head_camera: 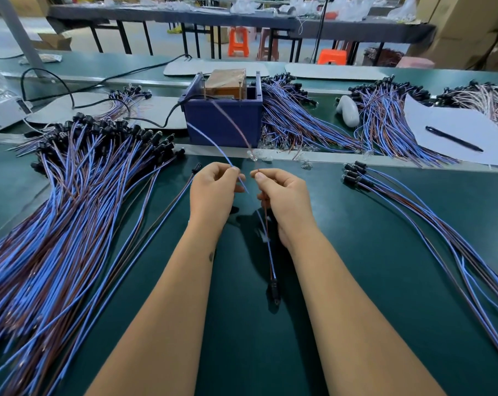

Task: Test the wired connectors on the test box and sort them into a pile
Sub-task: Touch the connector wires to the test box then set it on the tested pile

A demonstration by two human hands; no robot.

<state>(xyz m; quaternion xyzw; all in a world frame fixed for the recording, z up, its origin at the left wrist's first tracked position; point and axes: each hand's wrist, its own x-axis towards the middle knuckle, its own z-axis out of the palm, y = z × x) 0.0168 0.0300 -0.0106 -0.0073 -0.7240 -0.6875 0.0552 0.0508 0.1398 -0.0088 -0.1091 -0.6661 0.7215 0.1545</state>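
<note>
My left hand (212, 190) pinches the blue wire (213, 144) of one wired connector. My right hand (282, 195) pinches its brown wire (230, 121). Both wire ends arc up toward the blue test box (223, 118) at the back centre. The connector's black plug (273, 290) lies on the green mat between my forearms. A large pile of connectors (70, 195) spreads out at the left. A small group of connectors (399, 201) lies at the right.
More heaps of wired connectors (299, 121) lie behind and right of the box. A black pen (453, 138) rests on white paper (470, 130) at the right. A white device (347, 110) lies nearby. A black cable (99, 81) runs to the box.
</note>
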